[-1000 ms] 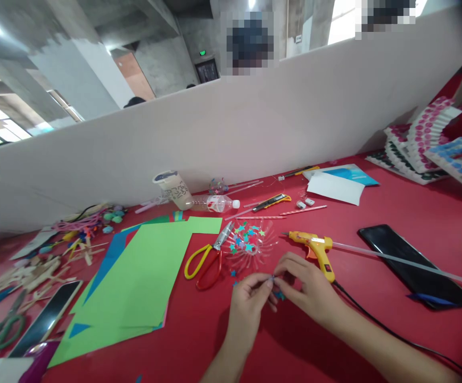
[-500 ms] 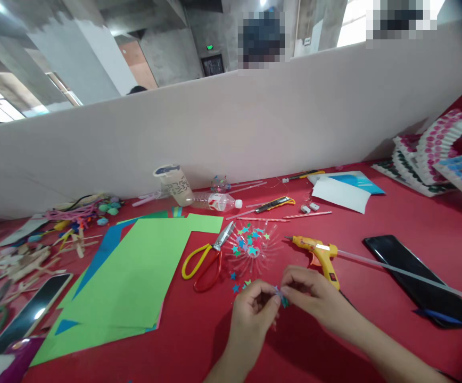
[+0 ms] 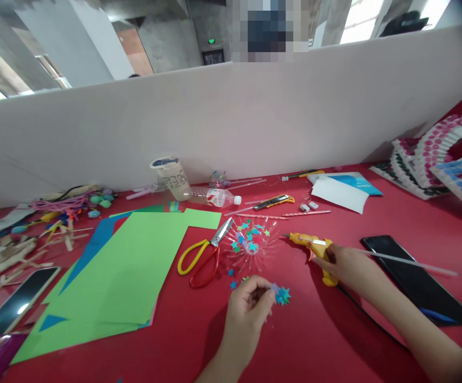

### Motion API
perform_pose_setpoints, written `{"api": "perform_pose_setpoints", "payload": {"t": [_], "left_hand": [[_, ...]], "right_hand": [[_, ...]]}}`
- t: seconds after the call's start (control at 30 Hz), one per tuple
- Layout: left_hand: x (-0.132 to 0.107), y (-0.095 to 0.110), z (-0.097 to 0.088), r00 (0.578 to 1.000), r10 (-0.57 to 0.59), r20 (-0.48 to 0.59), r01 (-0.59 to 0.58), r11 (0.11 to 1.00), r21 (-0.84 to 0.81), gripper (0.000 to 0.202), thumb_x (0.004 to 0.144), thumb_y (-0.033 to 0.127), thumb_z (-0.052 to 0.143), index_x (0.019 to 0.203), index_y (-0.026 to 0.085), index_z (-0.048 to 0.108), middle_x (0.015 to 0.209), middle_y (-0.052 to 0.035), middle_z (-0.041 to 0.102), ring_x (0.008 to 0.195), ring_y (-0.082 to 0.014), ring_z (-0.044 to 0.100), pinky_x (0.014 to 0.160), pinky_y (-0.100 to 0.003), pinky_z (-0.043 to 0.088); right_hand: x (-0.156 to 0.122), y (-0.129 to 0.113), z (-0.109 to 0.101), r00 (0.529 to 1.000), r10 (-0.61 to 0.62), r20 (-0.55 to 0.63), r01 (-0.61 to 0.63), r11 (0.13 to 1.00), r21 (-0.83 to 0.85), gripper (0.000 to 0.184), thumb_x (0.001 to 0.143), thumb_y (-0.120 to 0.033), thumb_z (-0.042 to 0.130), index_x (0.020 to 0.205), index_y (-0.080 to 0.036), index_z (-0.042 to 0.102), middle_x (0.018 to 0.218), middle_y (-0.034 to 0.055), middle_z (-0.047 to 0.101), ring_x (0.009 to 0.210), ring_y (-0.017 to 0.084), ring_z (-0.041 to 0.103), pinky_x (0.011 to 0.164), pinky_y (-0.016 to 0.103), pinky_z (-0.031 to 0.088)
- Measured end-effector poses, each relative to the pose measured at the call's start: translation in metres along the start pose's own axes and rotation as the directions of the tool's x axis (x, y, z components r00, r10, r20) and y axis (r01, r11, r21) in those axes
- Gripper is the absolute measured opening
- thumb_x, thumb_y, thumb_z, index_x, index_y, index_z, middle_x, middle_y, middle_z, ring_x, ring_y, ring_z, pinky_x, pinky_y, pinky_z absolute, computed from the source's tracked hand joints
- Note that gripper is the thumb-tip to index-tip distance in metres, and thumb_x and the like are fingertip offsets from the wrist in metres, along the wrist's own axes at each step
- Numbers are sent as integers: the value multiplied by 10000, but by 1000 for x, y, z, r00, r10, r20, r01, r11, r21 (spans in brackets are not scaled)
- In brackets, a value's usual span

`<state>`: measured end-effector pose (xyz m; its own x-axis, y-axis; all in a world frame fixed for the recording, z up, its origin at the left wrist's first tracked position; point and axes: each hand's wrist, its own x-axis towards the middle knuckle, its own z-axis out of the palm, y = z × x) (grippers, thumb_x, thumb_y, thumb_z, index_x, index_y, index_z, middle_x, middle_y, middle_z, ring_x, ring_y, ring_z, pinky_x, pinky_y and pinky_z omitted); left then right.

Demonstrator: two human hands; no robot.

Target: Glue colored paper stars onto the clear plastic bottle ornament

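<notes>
My left hand (image 3: 250, 308) is closed in a pinch on a small cluster of star sequins (image 3: 282, 295), blue, teal and lilac, whose points stick out to the right of the fingertips. My right hand (image 3: 345, 266) is wrapped round the yellow hot glue gun (image 3: 308, 242), with the thumb low by the trigger. A clear glue stick (image 3: 418, 264) runs out of the gun's back end. Beyond my left hand sits a clear, fringed plastic piece (image 3: 269, 242) with several coloured stars on it. A few loose blue stars (image 3: 231, 273) lie just in front of it.
Scissors (image 3: 205, 258) with yellow and red handles lie beside green paper sheets (image 3: 127, 271). A plastic bottle (image 3: 215, 197), a cup (image 3: 171, 178) and a box cutter (image 3: 274, 202) are farther back. A black phone (image 3: 414, 279) rests at right; a white partition (image 3: 231, 122) rises behind.
My right hand has left the star cluster and moved right onto the glue gun. My left hand still pinches the stars. The view has shifted slightly.
</notes>
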<state>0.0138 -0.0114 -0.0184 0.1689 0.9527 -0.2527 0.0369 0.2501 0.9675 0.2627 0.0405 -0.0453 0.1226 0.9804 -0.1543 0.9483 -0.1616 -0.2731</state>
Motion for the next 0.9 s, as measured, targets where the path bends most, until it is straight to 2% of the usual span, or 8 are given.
{"api": "perform_pose_setpoints", "payload": {"t": [0.07,0.13,0.27,0.37,0.47,0.67,0.87,0.9], "left_hand": [[0,0,0,1000,-3,-10,3,1000,-11,111,756,265,563,720,161,553,597,18,542,514,-85,462,476,-188,350],[-1,1,0,1000,2,-16,-2,1000,-24,103,752,262,566,731,162,558,606,16,548,518,-86,468,476,-188,355],[-1,2,-2,1000,13,-28,-13,1000,-23,102,747,263,571,728,162,563,606,16,551,520,-87,476,477,-187,363],[0,2,-5,997,18,-71,-18,1000,-9,98,745,261,571,728,164,569,583,20,547,515,-87,473,472,-185,363],[0,3,-8,993,27,-118,-27,1000,1,104,743,267,571,708,169,566,571,23,547,488,-80,455,450,-180,349],[1,4,-10,984,70,-167,-67,997,24,95,711,256,592,670,174,565,587,12,559,493,-86,459,428,-183,346],[1,-2,-14,968,124,-218,-115,992,53,115,730,251,600,656,184,543,600,27,520,493,-78,440,416,-175,331],[1,-3,-14,966,129,-226,-119,991,59,120,736,252,598,656,184,540,599,30,511,492,-76,435,418,-174,331]], "right_hand": [[0,3,-2,1000,-23,17,21,997,75,363,791,-519,481,686,-184,573,661,85,658,576,213,601,497,277,343],[-1,8,-5,998,-19,55,1,953,302,338,778,-504,495,741,-181,587,695,73,665,611,208,611,519,271,384],[-9,14,-15,990,28,135,-126,586,801,373,735,-457,554,982,-177,560,814,93,666,719,225,634,593,283,458],[-21,7,-20,975,-5,223,-200,426,882,292,698,-380,590,910,-182,558,777,95,640,679,217,632,613,298,476],[-37,-6,-22,940,-160,301,-237,328,915,212,690,-349,590,830,-192,563,635,62,606,566,193,583,523,287,452],[-60,-19,-12,899,-219,380,-308,305,901,233,703,-411,657,805,-202,662,680,46,622,516,139,504,480,251,417],[-71,-8,12,911,-248,330,-196,444,874,413,698,-573,619,901,-227,718,881,128,684,784,277,624,730,404,520],[-75,-7,17,939,-192,284,-169,460,872,397,707,-568,615,909,-243,719,903,125,690,816,286,631,769,419,519]]}}
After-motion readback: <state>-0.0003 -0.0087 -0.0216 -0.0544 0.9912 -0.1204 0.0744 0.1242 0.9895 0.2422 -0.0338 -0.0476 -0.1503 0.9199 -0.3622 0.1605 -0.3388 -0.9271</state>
